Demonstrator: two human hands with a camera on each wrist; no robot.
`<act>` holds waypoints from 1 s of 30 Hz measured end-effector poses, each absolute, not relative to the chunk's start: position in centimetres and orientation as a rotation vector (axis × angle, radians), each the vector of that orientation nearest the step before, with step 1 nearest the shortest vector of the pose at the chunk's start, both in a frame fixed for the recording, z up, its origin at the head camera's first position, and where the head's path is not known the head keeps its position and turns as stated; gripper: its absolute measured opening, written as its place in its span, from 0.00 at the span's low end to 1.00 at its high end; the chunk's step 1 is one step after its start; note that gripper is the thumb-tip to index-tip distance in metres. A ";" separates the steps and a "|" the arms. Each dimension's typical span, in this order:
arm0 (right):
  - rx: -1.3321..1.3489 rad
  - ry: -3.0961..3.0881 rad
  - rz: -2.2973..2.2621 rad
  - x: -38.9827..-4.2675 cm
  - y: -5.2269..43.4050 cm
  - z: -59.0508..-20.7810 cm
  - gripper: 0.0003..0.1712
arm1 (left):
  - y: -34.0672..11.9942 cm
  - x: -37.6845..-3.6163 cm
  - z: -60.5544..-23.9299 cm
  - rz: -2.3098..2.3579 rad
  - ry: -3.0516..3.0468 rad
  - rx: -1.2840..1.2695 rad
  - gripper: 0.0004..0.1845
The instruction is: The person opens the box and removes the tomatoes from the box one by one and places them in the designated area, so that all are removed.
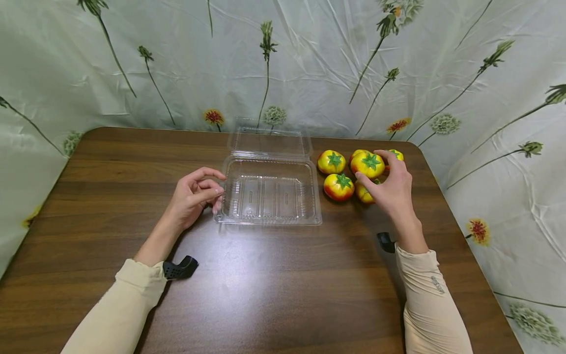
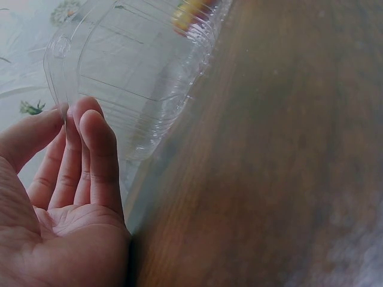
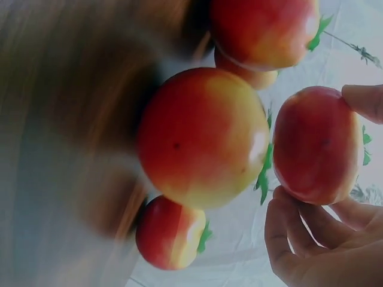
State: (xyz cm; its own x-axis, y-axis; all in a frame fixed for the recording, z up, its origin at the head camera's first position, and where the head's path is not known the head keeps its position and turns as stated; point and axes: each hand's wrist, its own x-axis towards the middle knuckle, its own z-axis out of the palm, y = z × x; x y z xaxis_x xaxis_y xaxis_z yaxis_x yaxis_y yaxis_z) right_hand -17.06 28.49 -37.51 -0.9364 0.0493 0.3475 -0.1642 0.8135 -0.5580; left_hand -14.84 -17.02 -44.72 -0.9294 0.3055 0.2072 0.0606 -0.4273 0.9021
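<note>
My right hand (image 1: 396,189) holds a yellow and red toy tomato (image 1: 370,166) with a green star-shaped top, thumb on one side and fingers on the other. In the right wrist view this tomato (image 3: 317,146) is raised above the level of the others. Around it sit several more tomatoes, among them a front left one (image 1: 338,189) and a back left one (image 1: 331,161). A hinged clear plastic container (image 1: 269,221) lies with its lid (image 1: 270,140) folded back. At its left edge, my left hand (image 1: 190,199) pinches the rim between thumb and fingers.
The brown wooden table (image 1: 265,295) ends at the back against a pale curtain (image 1: 185,59) printed with flowers. Black wrist mounts (image 1: 180,268) sit at both cuffs. One tomato (image 1: 396,155) is partly hidden behind the right hand.
</note>
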 end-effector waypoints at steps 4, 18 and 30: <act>0.066 -2.624 0.867 -16.9 29.1 -37.5 0.38 | -17.0 -14.8 -44.7 2.481 1.595 0.512 0.14; -0.094 -2.591 0.876 -16.2 32.6 -38.1 0.39 | -16.9 -15.0 -44.7 2.475 1.603 0.511 0.14; -0.201 -2.633 0.865 -15.6 34.4 -38.7 0.39 | -16.9 -15.0 -44.8 2.482 1.602 0.503 0.14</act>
State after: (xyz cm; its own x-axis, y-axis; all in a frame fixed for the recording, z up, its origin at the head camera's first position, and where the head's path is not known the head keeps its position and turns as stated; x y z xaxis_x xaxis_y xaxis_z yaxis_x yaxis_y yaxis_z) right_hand -15.65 34.39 -38.68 -0.9247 0.2435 0.2928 0.0223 0.8021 -0.5967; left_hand -14.97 -16.88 -44.78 -0.9335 0.2979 0.1997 0.0593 -0.4208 0.9052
